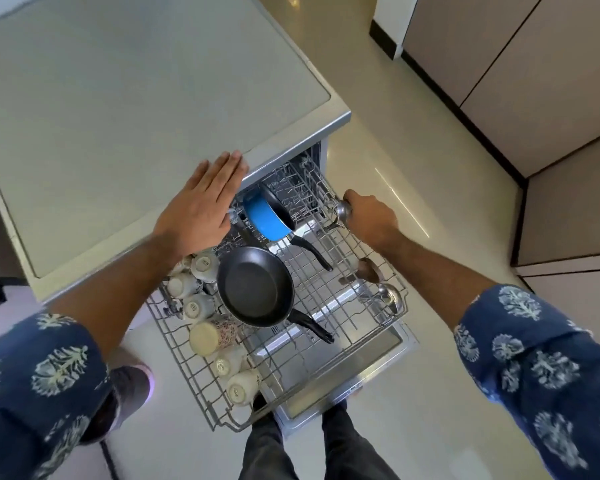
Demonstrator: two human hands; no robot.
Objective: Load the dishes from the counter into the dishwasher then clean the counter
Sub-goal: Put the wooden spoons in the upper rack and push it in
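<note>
Worktop — pale grey, its front edge overhanging the open dishwasher. Left hand lies flat on that edge, fingers straight and together, holding nothing.

Upper rack pulled out over the lowered door. Person's dark-trousered legs stand at the door's near edge; a shoe shows on the floor to the left.

Rack contents:
- black frying pan, mid-rack, handle pointing to the near right
- blue saucepan behind it, tilted on its side, black handle running toward the rack's right half
- row of cream cups along the left side, lying tipped over; one larger patterned mug among them
- steel ladle and a dark spoon at the right edge

Right hand at the rack's far right rim — fingers curled round a steel spoon, whose bowl touches the wire.
</note>
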